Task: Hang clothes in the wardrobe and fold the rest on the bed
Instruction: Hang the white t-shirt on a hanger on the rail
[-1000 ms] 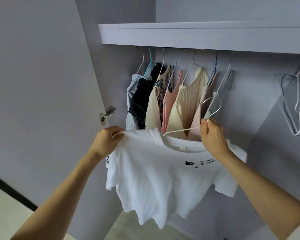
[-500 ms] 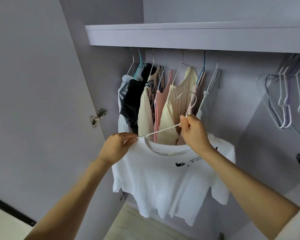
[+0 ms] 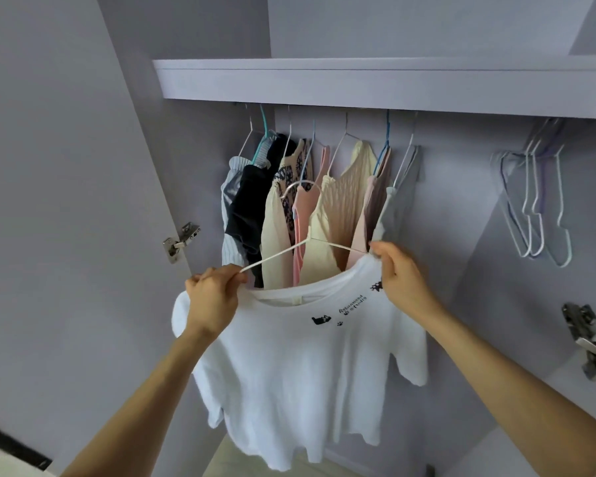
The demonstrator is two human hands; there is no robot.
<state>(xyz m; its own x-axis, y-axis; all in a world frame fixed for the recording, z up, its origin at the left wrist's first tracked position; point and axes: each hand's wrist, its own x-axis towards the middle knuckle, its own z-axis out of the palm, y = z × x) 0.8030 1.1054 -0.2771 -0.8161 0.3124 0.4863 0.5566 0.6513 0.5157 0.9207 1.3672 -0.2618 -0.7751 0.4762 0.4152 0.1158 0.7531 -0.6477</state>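
My white T-shirt (image 3: 300, 366) with small black paw prints hangs open-necked, front facing me, before the wardrobe's row of hung clothes (image 3: 310, 204). A white wire hanger (image 3: 289, 251) pokes out above its collar, hook upward.

The right hand (image 3: 401, 277) no longer pinches the white hanger (image 3: 300, 247) by its hook; it now grips the white T-shirt (image 3: 307, 356) at the right of the collar. The left hand (image 3: 214, 297) now pinches the hanger's left arm, and the hanger sits half inside the collar.
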